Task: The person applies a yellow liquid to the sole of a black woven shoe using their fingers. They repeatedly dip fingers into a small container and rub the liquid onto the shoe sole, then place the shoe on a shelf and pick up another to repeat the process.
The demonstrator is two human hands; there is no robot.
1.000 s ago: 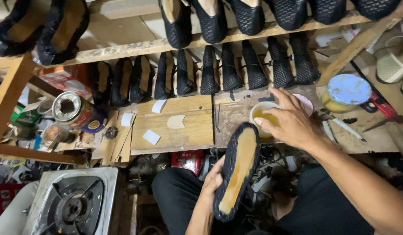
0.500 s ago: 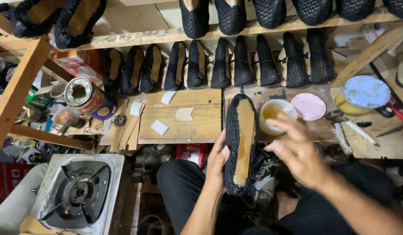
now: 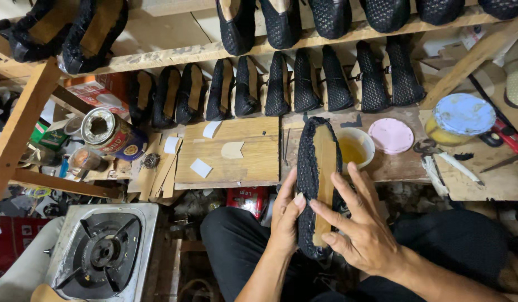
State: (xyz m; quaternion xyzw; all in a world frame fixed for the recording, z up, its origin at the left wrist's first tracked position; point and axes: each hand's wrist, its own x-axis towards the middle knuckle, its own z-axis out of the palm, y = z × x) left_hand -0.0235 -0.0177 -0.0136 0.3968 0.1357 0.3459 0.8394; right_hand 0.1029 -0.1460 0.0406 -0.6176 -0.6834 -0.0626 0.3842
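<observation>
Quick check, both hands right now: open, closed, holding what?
Left hand: closed around the side of the black mesh shoe, holding it sole-up.
Right hand: open, fingers spread, fingertips touching the shoe's tan insole.

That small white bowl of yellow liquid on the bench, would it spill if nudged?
Probably: the small white bowl is open-topped and partly filled with yellow liquid, so a shove could slosh it. It looks light, likely sliding on the wooden bench rather than tipping.

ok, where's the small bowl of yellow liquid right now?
Head view, right of centre: the bowl sits on the wooden bench, between the held shoe's toe and the pink lid.
</observation>
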